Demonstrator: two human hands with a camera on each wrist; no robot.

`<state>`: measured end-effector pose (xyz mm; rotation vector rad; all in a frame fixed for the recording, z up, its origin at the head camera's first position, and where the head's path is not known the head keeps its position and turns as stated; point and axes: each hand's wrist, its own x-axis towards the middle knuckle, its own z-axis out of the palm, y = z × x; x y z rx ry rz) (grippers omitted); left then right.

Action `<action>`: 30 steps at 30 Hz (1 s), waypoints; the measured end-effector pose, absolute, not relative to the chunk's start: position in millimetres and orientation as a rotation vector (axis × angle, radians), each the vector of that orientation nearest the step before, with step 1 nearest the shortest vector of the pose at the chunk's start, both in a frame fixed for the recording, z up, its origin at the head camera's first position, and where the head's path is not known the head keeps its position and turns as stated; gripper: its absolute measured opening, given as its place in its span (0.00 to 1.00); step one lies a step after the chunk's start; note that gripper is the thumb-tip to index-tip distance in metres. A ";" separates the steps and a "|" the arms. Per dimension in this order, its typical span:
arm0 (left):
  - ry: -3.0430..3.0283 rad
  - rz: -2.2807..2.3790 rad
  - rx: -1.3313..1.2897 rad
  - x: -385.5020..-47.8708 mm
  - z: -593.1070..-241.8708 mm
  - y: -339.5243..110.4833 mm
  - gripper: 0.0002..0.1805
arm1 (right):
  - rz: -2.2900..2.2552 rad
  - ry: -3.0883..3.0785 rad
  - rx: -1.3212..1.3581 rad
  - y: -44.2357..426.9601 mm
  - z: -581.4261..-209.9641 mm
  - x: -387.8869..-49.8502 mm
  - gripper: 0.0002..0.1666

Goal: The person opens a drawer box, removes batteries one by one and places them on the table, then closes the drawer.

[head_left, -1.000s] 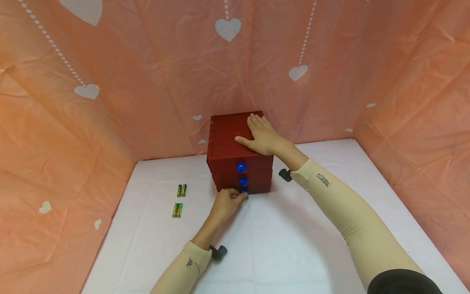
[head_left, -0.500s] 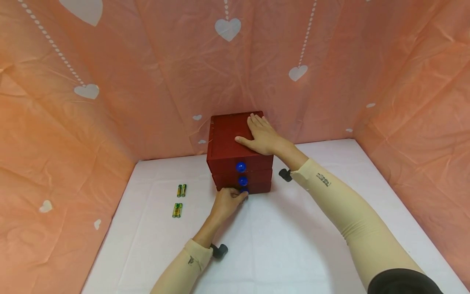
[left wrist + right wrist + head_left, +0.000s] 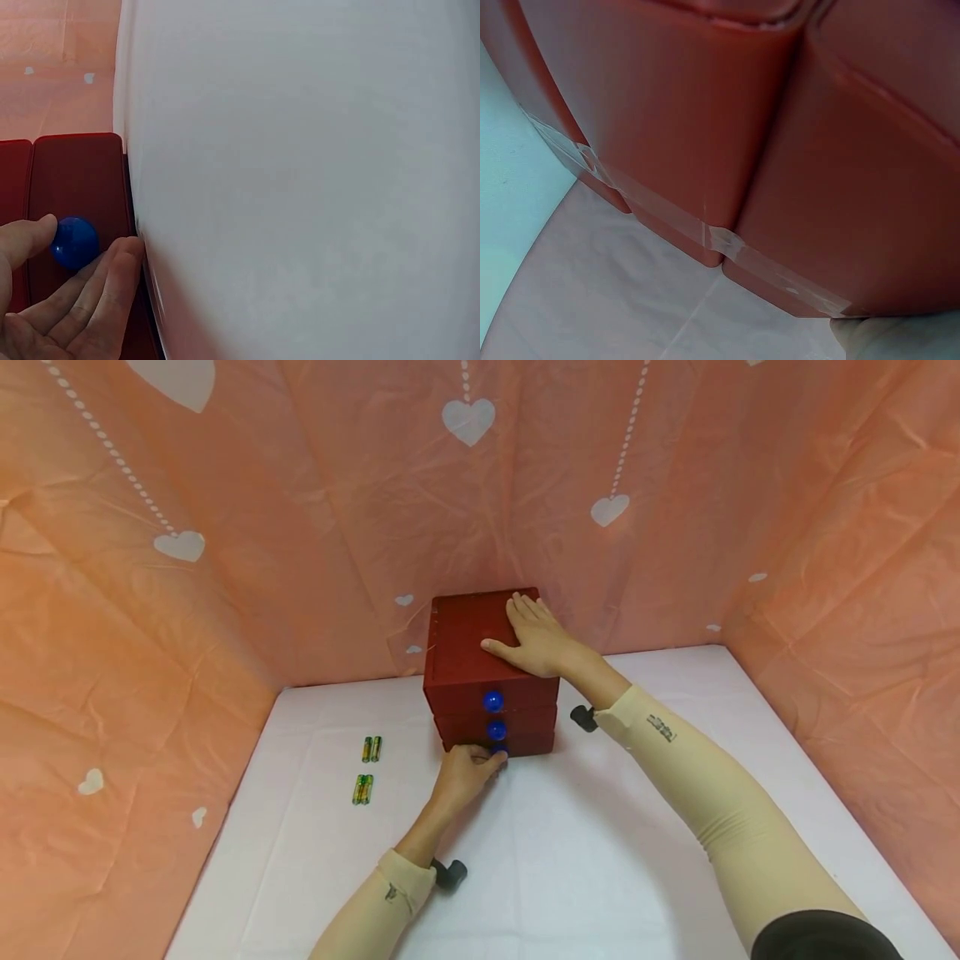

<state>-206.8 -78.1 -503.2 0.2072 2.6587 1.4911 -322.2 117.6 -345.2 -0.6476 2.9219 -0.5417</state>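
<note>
A red three-drawer box (image 3: 465, 639) stands at the back of the table, a blue knob on each drawer front. My left hand (image 3: 459, 779) pinches the lowest knob (image 3: 76, 244); in the left wrist view the thumb lies on one side of it and the fingers on the other. All the drawers look pushed in. On the box's top rests my right hand (image 3: 538, 642), flat with straight fingers. The right wrist view looks along the box's side wall (image 3: 675, 127), where clear tape (image 3: 724, 240) runs across the seams.
Two pairs of green-and-gold batteries, a farther pair (image 3: 371, 749) and a nearer pair (image 3: 362, 789), lie on the white tablecloth (image 3: 592, 860) left of the box. An orange curtain with white hearts (image 3: 337, 527) hangs behind and at both sides.
</note>
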 end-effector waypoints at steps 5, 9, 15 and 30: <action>2.673 1.478 0.212 -207.9 -506.2 -77.8 0.18 | -0.543 2.922 -0.648 118.1 -345.7 -322.0 0.60; 2.677 1.491 0.177 -209.6 -509.1 -77.6 0.19 | -0.535 2.926 -0.652 117.9 -345.8 -322.9 0.59; 2.657 1.526 0.142 -210.5 -510.6 -78.2 0.18 | -0.538 2.924 -0.652 117.1 -345.3 -322.2 0.59; 2.535 1.620 0.117 -211.0 -510.8 -77.4 0.19 | -0.545 2.921 -0.654 117.5 -343.8 -321.2 0.60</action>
